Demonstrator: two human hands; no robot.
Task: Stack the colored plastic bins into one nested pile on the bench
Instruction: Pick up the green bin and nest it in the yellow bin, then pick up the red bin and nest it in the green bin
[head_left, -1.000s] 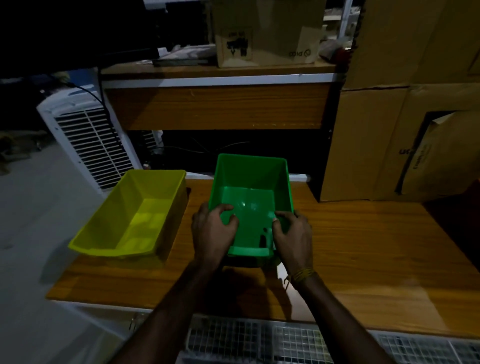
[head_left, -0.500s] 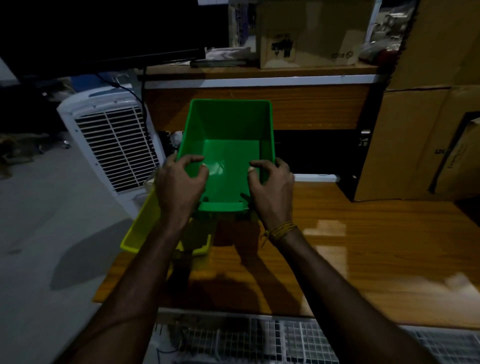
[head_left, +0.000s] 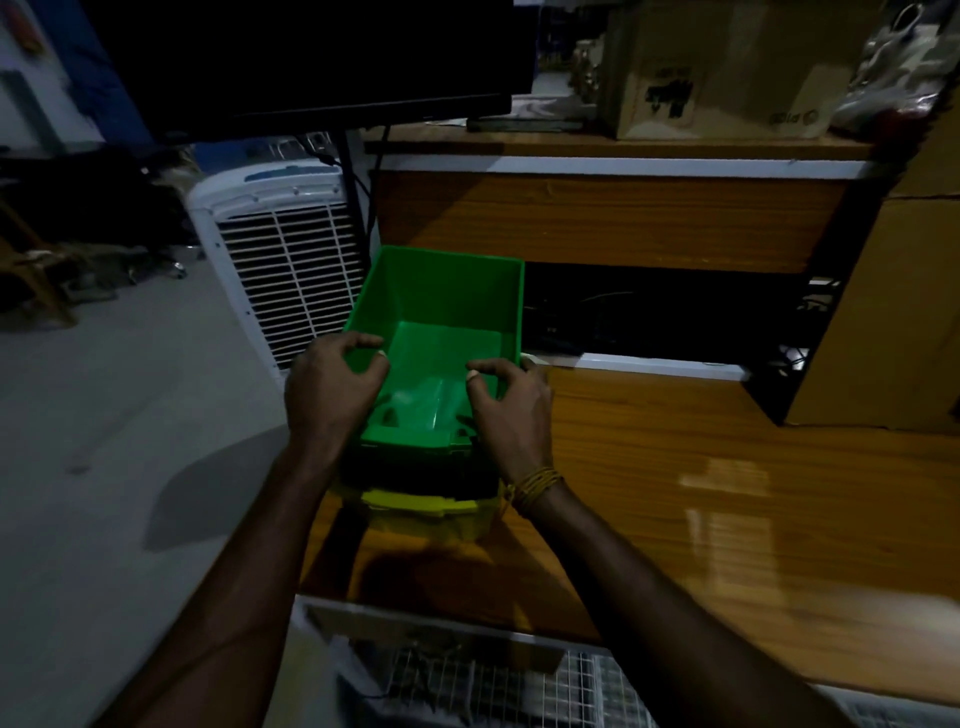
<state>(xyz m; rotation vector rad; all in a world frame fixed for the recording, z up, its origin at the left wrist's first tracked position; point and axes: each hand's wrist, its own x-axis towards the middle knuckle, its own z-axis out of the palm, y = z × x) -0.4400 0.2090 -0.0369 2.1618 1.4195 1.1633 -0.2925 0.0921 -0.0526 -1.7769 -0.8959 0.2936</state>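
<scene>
The green bin (head_left: 441, 301) hangs over the yellow bin (head_left: 426, 505) at the left end of the wooden bench (head_left: 701, 493). Its near end is still above the yellow rim, with a dark gap between the two. Only the yellow bin's near rim and front wall show; the green bin and my hands hide the rest. My left hand (head_left: 332, 389) curls over the green bin's near left corner. My right hand (head_left: 514, 410), with a yellow thread band at the wrist, curls over the near right corner.
A white air cooler (head_left: 280, 260) stands on the floor just left of the bench. Behind the bins rises a wooden shelf (head_left: 597, 218) with a cardboard box (head_left: 727, 67) on top. Large cardboard boxes (head_left: 893, 312) stand at the right. A wire mesh rack (head_left: 467, 686) lies below the bench's front edge.
I lifted the green bin off the bench, carried it left and brought it down over the yellow bin. Both hands kept their hold on its near corners.
</scene>
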